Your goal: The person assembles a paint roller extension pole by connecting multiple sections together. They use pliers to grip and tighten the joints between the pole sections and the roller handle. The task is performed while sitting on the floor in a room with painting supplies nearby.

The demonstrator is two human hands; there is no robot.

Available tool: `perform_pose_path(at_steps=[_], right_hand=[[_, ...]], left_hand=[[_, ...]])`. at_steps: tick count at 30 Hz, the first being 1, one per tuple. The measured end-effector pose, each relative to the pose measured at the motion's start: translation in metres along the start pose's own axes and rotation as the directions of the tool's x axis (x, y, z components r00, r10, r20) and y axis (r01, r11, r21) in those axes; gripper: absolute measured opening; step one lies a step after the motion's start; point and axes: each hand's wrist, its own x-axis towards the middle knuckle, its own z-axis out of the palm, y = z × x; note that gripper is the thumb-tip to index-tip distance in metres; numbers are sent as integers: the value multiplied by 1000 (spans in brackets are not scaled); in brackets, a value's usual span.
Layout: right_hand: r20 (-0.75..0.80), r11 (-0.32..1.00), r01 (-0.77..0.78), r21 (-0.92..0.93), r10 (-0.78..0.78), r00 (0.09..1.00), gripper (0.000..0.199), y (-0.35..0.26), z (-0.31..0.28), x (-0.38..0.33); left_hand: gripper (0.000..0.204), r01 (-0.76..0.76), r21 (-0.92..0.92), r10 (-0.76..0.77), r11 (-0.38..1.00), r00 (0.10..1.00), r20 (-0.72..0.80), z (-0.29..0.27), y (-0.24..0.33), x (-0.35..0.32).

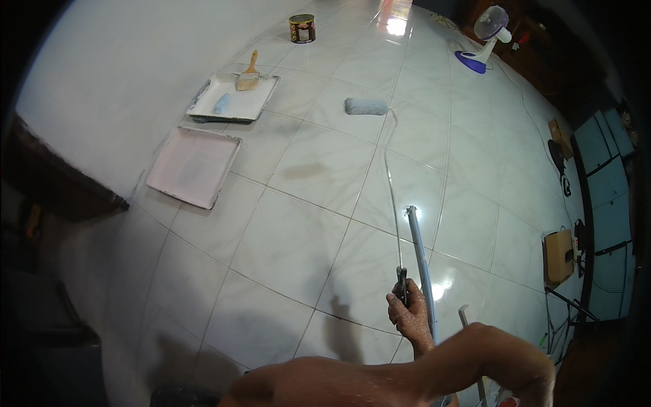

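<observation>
- A paint roller (366, 106) lies on the white tiled floor (298, 244), its grey sleeve at about twelve o'clock from the hand, its thin wire frame running back down to the handle.
- One hand (409, 313), speckled with paint, has its fingers (400, 319) curled closed around the roller's dark handle; which hand it is cannot be told for sure, though it looks like the right, and the other hand is not visible.
- A bare forearm crosses the bottom edge in front of it.
- A grey pole (420, 261) lies just beside the handle, pointing to twelve o'clock.
- Judged from this, the roller is being moved across the floor; loading it would call for a reach to ten o'clock.
- There, well apart, sits a white paint tray (261, 102) with a paintbrush (249, 76) resting on its rim.
- A second, pinkish tray (195, 167) sits nearer, at about nine to ten o'clock, beside the white wall (122, 74).
- A paint can (302, 28) stands at eleven o'clock, far off.
- A small fan (485, 41) stands at one o'clock.
- Nothing lies between roller and trays.
</observation>
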Motion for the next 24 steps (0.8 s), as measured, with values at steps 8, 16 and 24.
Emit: perform_pose_path(at_steps=[8, 16, 24], right_hand=[[23, 999, 11, 36, -12, 1000, 20, -7, 16, 7], [78, 994, 90, -62, -85, 993, 17, 11, 4, -1], [175, 899, 223, -377, -167, 970, 28, 8, 1, -6]], left_hand=[[106, 4, 44, -3, 999, 1000, -13, 11, 15, -6], [117, 20, 60, -18, 998, 999, -34, 9, 5, -3], [128, 35, 85, -31, 996, 998, -52, 12, 12, -1]])
